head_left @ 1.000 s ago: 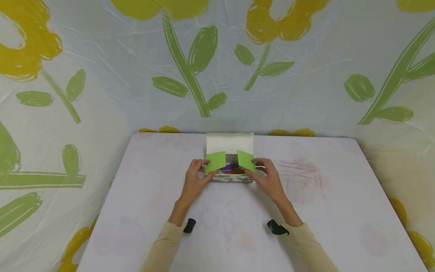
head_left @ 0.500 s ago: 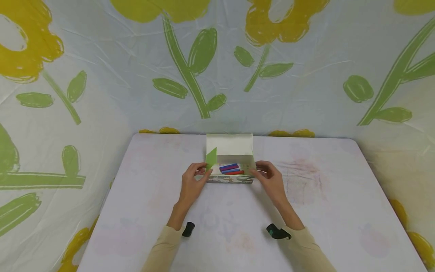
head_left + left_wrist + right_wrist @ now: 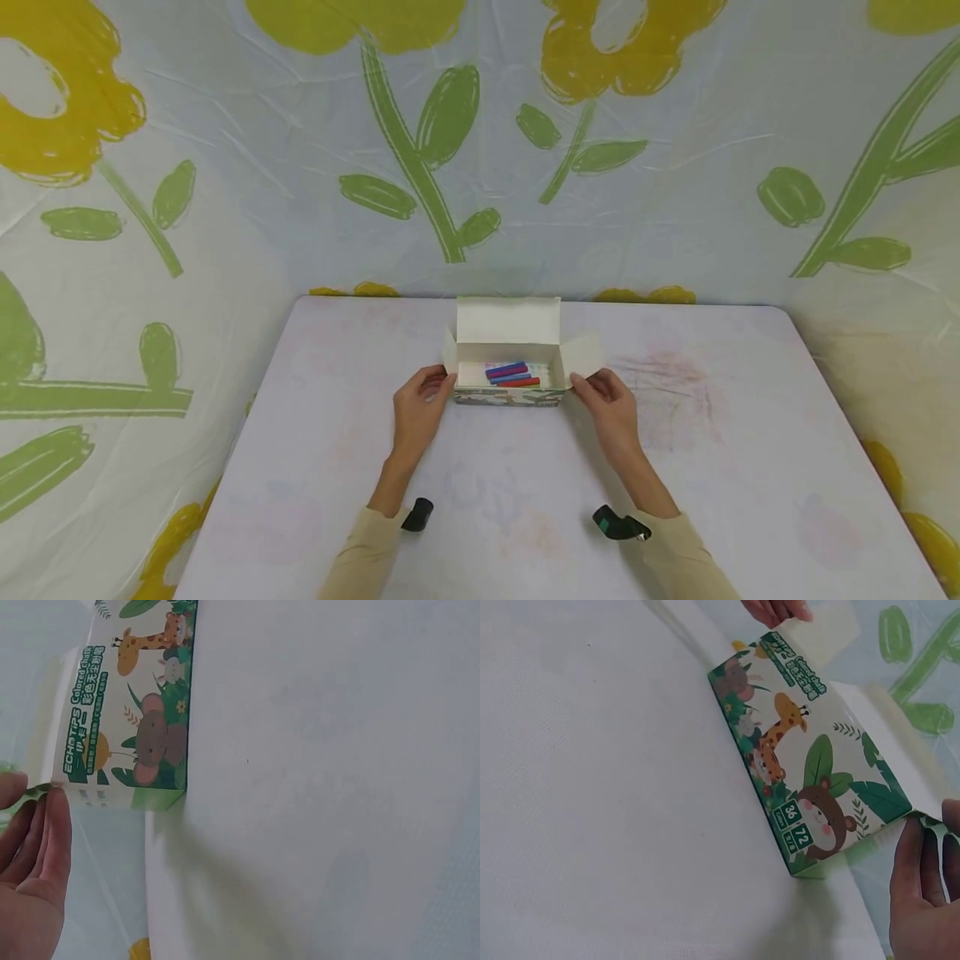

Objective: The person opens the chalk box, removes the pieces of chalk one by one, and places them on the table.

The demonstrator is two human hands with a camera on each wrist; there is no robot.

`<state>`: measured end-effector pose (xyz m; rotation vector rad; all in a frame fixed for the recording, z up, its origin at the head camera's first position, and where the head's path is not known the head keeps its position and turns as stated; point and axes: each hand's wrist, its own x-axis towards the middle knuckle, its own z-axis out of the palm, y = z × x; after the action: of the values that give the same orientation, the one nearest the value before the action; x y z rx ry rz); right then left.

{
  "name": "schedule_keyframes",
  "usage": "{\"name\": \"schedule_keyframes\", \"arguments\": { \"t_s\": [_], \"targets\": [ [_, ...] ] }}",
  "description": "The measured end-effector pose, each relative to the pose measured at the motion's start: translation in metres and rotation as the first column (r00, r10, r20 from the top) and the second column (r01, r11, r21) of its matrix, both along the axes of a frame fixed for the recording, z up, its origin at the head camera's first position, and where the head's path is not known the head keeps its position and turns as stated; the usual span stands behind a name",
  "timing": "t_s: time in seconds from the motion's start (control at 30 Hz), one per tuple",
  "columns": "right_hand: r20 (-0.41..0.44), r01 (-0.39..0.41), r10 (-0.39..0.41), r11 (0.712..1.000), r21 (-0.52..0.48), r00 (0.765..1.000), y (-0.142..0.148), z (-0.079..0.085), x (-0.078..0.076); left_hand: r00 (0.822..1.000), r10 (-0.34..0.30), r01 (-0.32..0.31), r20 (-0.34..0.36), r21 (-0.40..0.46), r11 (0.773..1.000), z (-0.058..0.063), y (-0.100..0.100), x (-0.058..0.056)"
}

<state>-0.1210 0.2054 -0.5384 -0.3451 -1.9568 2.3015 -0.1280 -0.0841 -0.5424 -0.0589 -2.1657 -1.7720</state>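
Note:
An open cardboard chalk box (image 3: 506,398) stands at the table's far edge, its front printed with animals and the words "Colored Chalk" in the left wrist view. Its lid (image 3: 508,320) is raised at the back. Inside lie several chalk sticks (image 3: 513,380), blue, purple and red. My left hand (image 3: 417,412) pinches the left side flap (image 3: 450,352) between thumb and fingers. On the other side, my right hand (image 3: 617,417) pinches the right side flap (image 3: 583,355), which leans outward. The box's front (image 3: 810,750) faces me in the right wrist view.
The box rests on a pale, faintly stained table (image 3: 510,542). Behind it rises a backdrop (image 3: 645,225) with printed yellow flowers and green leaves. Black wrist devices (image 3: 618,523) sit at both sleeve cuffs.
Both side flaps have swung outward from over the box, baring the chalk sticks and the inside. My hands have moved apart with them, left hand leftward, right hand rightward.

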Motion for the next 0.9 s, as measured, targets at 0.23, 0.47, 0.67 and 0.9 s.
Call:
{"name": "schedule_keyframes", "arguments": {
  "t_s": [0.23,0.47,0.67,0.9],
  "targets": [
    [0.046,0.062,-0.056,0.985,-0.158,0.997,-0.0005,-0.004,0.0009,0.997,0.02,-0.027,0.076,0.085,0.996,0.0008,-0.0015,0.0035],
    [0.135,0.102,-0.06,0.94,-0.327,0.989,-0.0046,-0.0036,-0.0004,0.99,-0.002,-0.027,0.141,0.201,0.979,-0.0017,-0.001,0.0047],
    [0.221,0.069,0.0,0.949,-0.307,0.975,-0.0032,-0.0033,0.0019,0.977,-0.018,-0.042,0.214,0.272,0.961,-0.0042,-0.0016,0.005],
    [0.289,0.031,0.055,0.958,-0.285,0.956,-0.0028,-0.0065,0.002,0.941,-0.051,-0.088,0.333,0.388,0.918,-0.0083,-0.0017,0.0041]
  ]
}}
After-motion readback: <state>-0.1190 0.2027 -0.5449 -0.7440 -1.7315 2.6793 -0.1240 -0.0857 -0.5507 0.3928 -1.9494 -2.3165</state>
